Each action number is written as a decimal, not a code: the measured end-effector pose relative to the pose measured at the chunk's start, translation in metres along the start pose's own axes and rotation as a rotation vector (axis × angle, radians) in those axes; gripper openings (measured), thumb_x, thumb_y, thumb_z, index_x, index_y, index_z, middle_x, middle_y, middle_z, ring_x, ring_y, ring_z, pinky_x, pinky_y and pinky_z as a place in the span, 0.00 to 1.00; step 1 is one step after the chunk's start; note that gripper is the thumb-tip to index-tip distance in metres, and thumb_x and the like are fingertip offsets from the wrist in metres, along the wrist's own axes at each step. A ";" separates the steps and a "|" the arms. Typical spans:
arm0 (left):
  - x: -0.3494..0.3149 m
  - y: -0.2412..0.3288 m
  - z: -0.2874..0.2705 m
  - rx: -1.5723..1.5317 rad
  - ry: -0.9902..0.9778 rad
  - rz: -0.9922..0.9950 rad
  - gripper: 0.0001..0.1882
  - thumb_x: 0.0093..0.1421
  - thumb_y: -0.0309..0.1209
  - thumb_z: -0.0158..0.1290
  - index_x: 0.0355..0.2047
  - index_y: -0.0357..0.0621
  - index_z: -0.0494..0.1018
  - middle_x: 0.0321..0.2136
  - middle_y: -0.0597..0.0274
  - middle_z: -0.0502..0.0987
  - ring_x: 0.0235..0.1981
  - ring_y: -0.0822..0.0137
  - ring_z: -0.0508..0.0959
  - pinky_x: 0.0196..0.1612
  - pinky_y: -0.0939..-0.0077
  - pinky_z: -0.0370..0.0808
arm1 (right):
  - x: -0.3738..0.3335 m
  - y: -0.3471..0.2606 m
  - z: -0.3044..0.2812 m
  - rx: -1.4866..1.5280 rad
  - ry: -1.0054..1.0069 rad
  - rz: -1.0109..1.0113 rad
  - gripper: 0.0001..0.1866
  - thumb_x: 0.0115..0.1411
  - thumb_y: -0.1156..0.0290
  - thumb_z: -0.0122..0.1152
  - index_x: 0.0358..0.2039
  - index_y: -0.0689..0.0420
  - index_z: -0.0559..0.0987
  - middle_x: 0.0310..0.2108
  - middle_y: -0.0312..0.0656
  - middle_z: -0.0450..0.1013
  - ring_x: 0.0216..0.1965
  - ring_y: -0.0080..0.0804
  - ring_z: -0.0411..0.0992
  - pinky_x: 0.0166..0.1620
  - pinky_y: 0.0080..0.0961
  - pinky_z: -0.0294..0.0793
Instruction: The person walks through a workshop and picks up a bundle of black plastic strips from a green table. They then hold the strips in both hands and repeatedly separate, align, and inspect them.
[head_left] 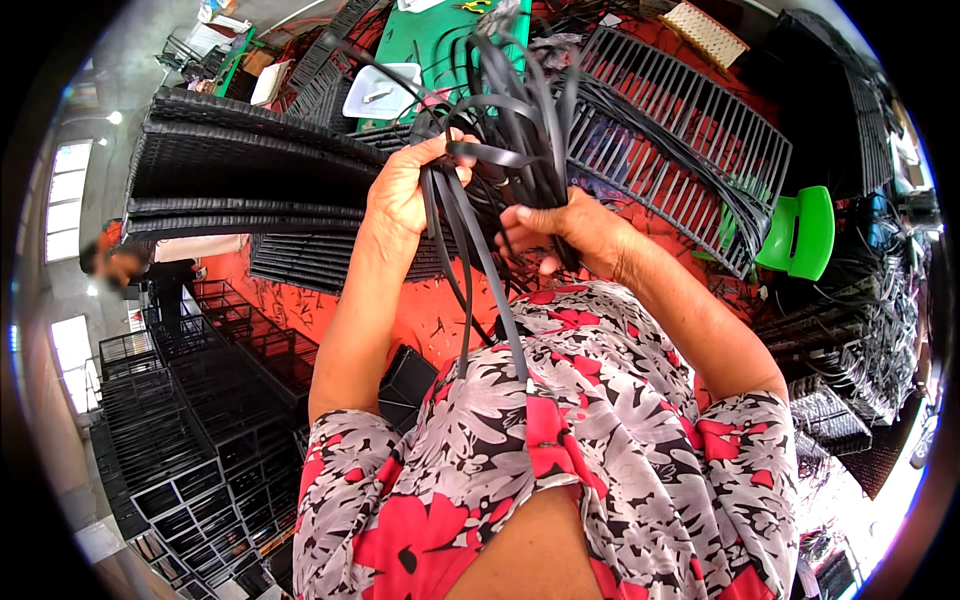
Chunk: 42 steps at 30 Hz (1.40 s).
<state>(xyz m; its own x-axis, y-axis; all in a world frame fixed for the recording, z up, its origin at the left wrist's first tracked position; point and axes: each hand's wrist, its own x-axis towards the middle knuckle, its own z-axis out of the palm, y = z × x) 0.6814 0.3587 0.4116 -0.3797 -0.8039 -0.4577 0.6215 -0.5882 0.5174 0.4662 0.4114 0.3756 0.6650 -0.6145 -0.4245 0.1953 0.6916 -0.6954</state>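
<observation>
Both of my hands are up in front of my chest, busy with long flat black plastic strips. My left hand point(398, 192) is closed, thumb and fingers pinching several strips; their ends point(470, 240) dangle below it toward my blouse. A thick looped bundle of the same strips point(532, 120) rises from my right hand point(592, 235), which is wrapped around its lower part. One strip point(490, 155) curves across between the two hands. Some of the right fingers are hidden behind the bundle.
Stacked black woven panels point(250, 160) lie at the left. Ahead is a green table point(400, 45) with a white tray point(365, 98). A slatted frame point(660, 80) and a green chair point(810, 235) stand at right. Black metal frames point(180, 420) fill the lower left, near another person point(118, 255).
</observation>
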 end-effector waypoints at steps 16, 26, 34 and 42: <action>0.002 -0.012 -0.002 0.320 0.058 0.052 0.12 0.57 0.29 0.49 0.39 0.34 0.70 0.37 0.47 0.74 0.38 0.54 0.76 0.37 0.64 0.76 | 0.012 0.019 -0.026 0.302 0.171 0.027 0.08 0.60 0.70 0.46 0.31 0.62 0.70 0.23 0.41 0.70 0.21 0.29 0.71 0.22 0.24 0.74; -0.002 -0.014 -0.003 0.323 0.073 0.068 0.14 0.56 0.33 0.52 0.38 0.35 0.71 0.31 0.48 0.75 0.29 0.56 0.77 0.34 0.61 0.77 | 0.002 0.023 -0.049 0.572 0.075 0.035 0.11 0.61 0.63 0.48 0.29 0.57 0.68 0.16 0.26 0.54 0.13 0.11 0.48 0.14 0.09 0.47; 0.007 -0.014 -0.012 0.280 0.139 0.164 0.12 0.56 0.32 0.51 0.36 0.36 0.71 0.29 0.51 0.75 0.28 0.59 0.77 0.34 0.63 0.76 | -0.018 0.031 0.001 0.135 -0.106 0.236 0.11 0.49 0.67 0.65 0.29 0.56 0.72 0.12 0.25 0.54 0.11 0.13 0.48 0.14 0.13 0.41; 0.001 -0.004 -0.018 0.311 0.096 0.165 0.12 0.57 0.34 0.50 0.33 0.35 0.71 0.33 0.49 0.74 0.33 0.58 0.76 0.32 0.68 0.76 | -0.002 0.042 -0.041 0.571 -0.184 0.265 0.14 0.59 0.62 0.52 0.25 0.60 0.70 0.14 0.28 0.56 0.15 0.15 0.51 0.14 0.11 0.48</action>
<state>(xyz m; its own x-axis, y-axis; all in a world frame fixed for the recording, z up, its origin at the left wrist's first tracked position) 0.6908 0.3623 0.3963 -0.2167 -0.8869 -0.4079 0.4256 -0.4619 0.7782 0.4435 0.4268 0.3236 0.8456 -0.3561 -0.3977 0.3265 0.9344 -0.1425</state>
